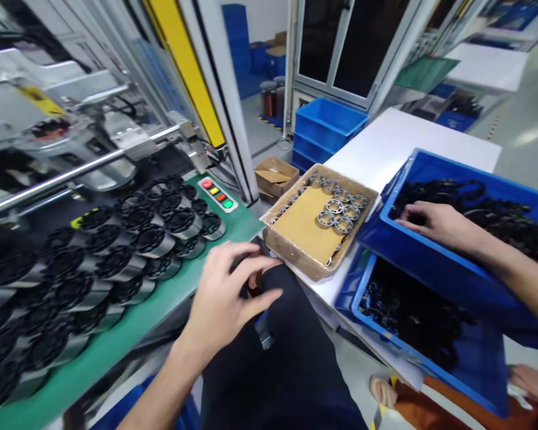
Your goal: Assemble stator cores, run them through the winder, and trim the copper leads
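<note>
My left hand (226, 292) is over my dark-clothed lap, its fingers curled round a dark thing that hardly stands out from the cloth. My right hand (443, 224) is at the near left corner of the upper blue bin (448, 254), fingers bent together over black parts (484, 206); what they grip is too dark to make out. Between the hands stands a cardboard box (296, 263) with metal rings (335, 206) on a brown sheet (301, 218). A lower blue bin (412, 352) holds more small black parts.
Rows of metal cylinders with black tops (155, 240) fill the green bench (161, 316) at left, beside a button panel (218, 194) and a machine (76, 119). Another person's hand (533, 385) is at lower right. Empty blue crates (316, 140) stand behind.
</note>
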### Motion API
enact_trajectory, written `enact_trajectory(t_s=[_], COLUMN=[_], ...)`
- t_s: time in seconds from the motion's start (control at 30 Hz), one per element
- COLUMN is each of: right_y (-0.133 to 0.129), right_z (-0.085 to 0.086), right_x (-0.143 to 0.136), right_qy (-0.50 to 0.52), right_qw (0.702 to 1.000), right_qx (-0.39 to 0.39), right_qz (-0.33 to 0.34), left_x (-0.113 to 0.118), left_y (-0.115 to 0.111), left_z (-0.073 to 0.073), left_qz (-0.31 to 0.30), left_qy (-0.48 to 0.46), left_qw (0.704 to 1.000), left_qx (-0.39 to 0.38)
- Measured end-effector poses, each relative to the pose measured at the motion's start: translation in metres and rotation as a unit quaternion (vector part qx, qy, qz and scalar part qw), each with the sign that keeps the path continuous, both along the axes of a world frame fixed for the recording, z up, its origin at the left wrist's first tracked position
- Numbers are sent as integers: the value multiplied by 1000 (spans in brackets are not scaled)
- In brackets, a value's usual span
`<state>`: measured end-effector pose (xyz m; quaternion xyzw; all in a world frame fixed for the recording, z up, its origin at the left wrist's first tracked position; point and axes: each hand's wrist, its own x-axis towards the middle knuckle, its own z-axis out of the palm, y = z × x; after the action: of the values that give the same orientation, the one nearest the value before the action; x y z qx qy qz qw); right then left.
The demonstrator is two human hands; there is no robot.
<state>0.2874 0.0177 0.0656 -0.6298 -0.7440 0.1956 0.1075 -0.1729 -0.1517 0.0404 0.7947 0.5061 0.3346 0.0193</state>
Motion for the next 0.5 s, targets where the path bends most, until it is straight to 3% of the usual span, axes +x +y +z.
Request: enact_trajectory(t_s=[0.07, 0.13, 0.27, 0.4, 0.5], right_y=[16, 22, 23, 24, 21], right_z=[-6, -7, 1, 16, 23], right_x=[12, 20, 28, 42, 59], right_qy=[13, 37, 134, 185, 180], right_qw=[999, 998, 987, 944, 925], right_qx=[-24, -27, -85, -248, -295], right_qz=[-21, -42, -32, 115, 158], left_x=[45, 87, 154, 187, 190], left_y=[57, 111, 196, 242, 258], left_z=[-3, -13, -47, -77, -86], left_qz=[-49, -56, -62, -53, -49], left_qy=[-10, 34, 84, 94, 48], left_qw=[992, 964, 934, 910, 895], left_qx=[-112, -257, -343, -400, -440])
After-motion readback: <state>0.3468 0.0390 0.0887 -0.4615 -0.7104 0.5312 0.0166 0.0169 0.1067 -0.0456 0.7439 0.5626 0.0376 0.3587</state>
